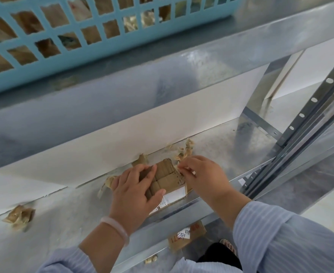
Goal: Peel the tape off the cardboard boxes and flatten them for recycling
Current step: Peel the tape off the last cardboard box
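Observation:
A small brown cardboard box (167, 177) with a white label lies on a metal shelf (246, 138), near the shelf's front edge. My left hand (136, 191) grips the box's left side, fingers over the top and thumb on the near face. My right hand (201, 176) pinches a strip of tape (179, 165) at the box's right top edge. Torn, crumpled tape (186, 149) lies just behind the box against the white back wall.
More tape scraps lie on the shelf, one clump (19, 215) at the far left and one (105, 186) beside my left hand. A blue slotted basket (103, 22) of cardboard sits on the upper shelf. A labelled box (185, 236) lies below. A perforated steel upright (309, 107) stands right.

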Available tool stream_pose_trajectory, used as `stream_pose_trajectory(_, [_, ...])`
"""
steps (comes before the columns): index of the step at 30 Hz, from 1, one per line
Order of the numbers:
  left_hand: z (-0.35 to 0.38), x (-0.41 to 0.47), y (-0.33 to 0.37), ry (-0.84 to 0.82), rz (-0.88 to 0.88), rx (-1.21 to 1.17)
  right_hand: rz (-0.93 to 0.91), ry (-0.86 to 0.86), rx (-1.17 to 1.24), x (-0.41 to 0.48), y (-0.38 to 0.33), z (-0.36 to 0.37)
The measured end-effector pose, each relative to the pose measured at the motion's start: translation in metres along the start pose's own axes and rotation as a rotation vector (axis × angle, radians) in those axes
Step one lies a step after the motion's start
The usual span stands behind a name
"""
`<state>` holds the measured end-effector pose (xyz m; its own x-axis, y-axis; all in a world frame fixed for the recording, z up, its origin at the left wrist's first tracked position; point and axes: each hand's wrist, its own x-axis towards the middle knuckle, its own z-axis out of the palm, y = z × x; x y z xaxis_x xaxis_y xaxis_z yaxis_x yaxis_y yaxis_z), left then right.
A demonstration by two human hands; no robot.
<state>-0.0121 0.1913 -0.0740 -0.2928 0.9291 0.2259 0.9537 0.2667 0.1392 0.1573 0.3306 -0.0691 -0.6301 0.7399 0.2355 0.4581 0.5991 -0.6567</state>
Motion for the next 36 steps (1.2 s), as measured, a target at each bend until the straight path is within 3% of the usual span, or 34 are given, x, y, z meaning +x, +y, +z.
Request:
stream_pose_trajectory(6, [-0.001, 0.000, 0.000, 0.009, 0.007, 0.005, -0.018, -0.060, 0.125, -0.005, -0.004, -0.008])
stream_pose_trajectory(8, [-0.001, 0.000, 0.000, 0.008, 0.008, 0.002, 0.136, -0.084, 0.260, -0.005, -0.007, -0.010])
stream_pose_trajectory(11, [-0.001, 0.001, 0.001, 0.018, 0.010, -0.005, 0.463, -0.044, 0.696, -0.001, -0.014, -0.011])
stream_pose_trajectory(14, [-0.001, 0.001, 0.001, 0.019, 0.010, -0.007, 0.621, -0.134, 0.877, 0.005, -0.014, -0.007])
stream_pose_trajectory(19, [-0.002, 0.001, 0.002, 0.011, 0.010, -0.003, 0.697, -0.289, 0.811, 0.016, -0.008, -0.009])
stream_pose_trajectory(24, [-0.003, 0.000, 0.002, -0.009, 0.012, -0.033, 0.728, -0.204, 0.890, 0.013, -0.007, -0.012])
stream_pose_trajectory(27, [-0.004, 0.000, 0.002, -0.009, 0.023, -0.052, 0.745, -0.104, 0.723, 0.007, 0.003, -0.004])
stream_pose_trajectory(31, [-0.004, 0.000, 0.001, -0.015, 0.026, -0.069, 0.581, -0.100, 0.347, -0.006, 0.005, 0.006])
stream_pose_trajectory(34, [-0.004, 0.000, 0.001, -0.022, 0.022, -0.065, 0.480, -0.178, 0.284, -0.008, -0.004, 0.006])
stream_pose_trajectory(36, [-0.004, 0.000, 0.002, -0.025, 0.019, -0.059, 0.482, -0.223, 0.372, -0.006, -0.003, 0.003])
